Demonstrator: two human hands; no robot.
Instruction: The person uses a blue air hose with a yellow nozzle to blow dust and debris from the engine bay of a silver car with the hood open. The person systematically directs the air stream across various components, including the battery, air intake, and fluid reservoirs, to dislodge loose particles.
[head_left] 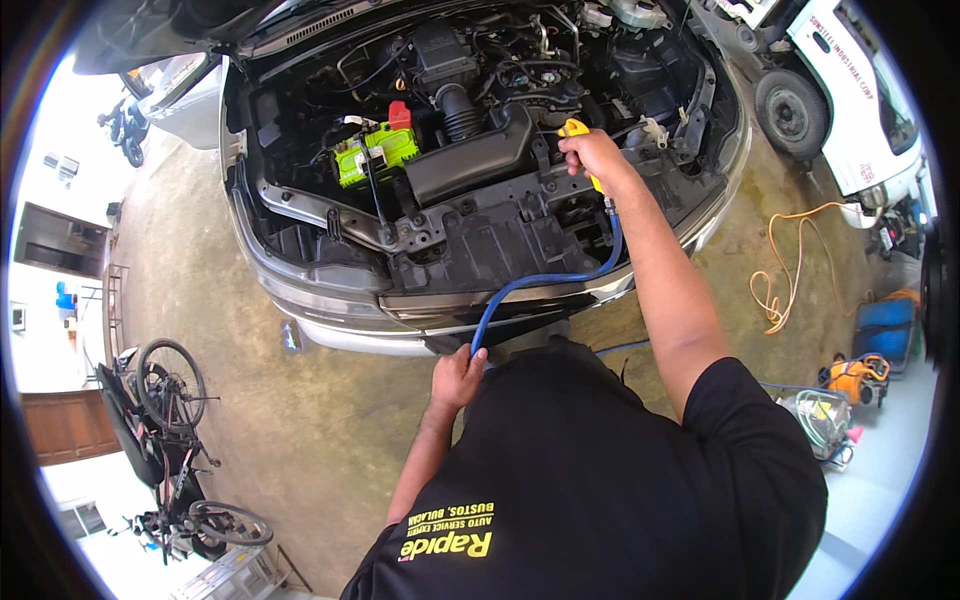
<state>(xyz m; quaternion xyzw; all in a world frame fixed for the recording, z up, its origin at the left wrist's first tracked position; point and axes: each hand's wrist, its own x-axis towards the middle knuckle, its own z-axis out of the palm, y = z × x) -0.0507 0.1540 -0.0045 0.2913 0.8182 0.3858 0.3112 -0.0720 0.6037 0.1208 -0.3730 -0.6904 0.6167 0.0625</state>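
Nearest, the left hand [460, 376] is closed around the blue hose [540, 279], just outside the front edge of the engine bay [490, 245]. From that fist the hose curves over the edge and up to the yellow gun [574, 128]. The right hand [597, 158] grasps the gun, reaching in over the front edge, right of the bay's middle, with the gun's head near the right end of the black duct [475, 165]. Farther in, the green battery [375, 157] sits toward the bay's left edge and the engine [540, 88] toward the far edge. Beyond the far right corner stands a white vehicle [852, 130].

The step in hand looks to be steering the gun over these parts while the left hand manages the hose. The next move would call for a controlled turn of the right wrist, clear of the duct, with enough slack from the left hand that the hose does not drag on the front edge.

The trigger is hidden by the fingers, so I cannot tell whether it is squeezed. The nozzle tip is lost against dark parts. Past the left hand, the hose disappears by the shirt [640, 480]; whether the blue line [622, 348] on the floor belongs to it is unclear. The raised hood [150, 30] is cut off at the top.
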